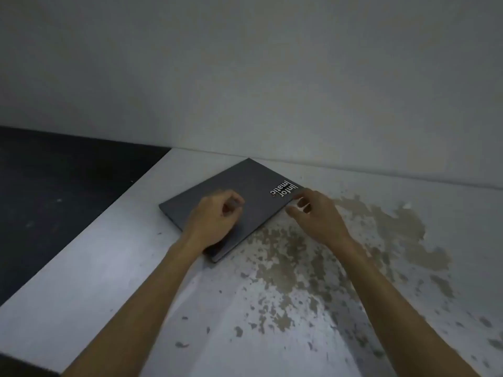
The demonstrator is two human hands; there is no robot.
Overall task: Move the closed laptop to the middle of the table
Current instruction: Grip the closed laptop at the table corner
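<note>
The closed grey laptop (pixel 239 186) lies flat and turned at an angle near the table's far left corner, close to the wall, with white lettering on its lid. My left hand (pixel 215 219) hovers over or rests on the lid near its front edge, fingers loosely curled around nothing. My right hand (pixel 315 213) is at the laptop's right edge, beside the lettering, with fingers bent and apart; whether the fingertips touch the edge is unclear. Both forearms reach in from the bottom of the view.
The white table (pixel 109 281) has worn brown patches (pixel 313 268) of peeled paint to the right of the laptop. Its left edge runs diagonally, with dark floor (pixel 54 191) beyond. A pale wall (pixel 272 77) stands along the far edge.
</note>
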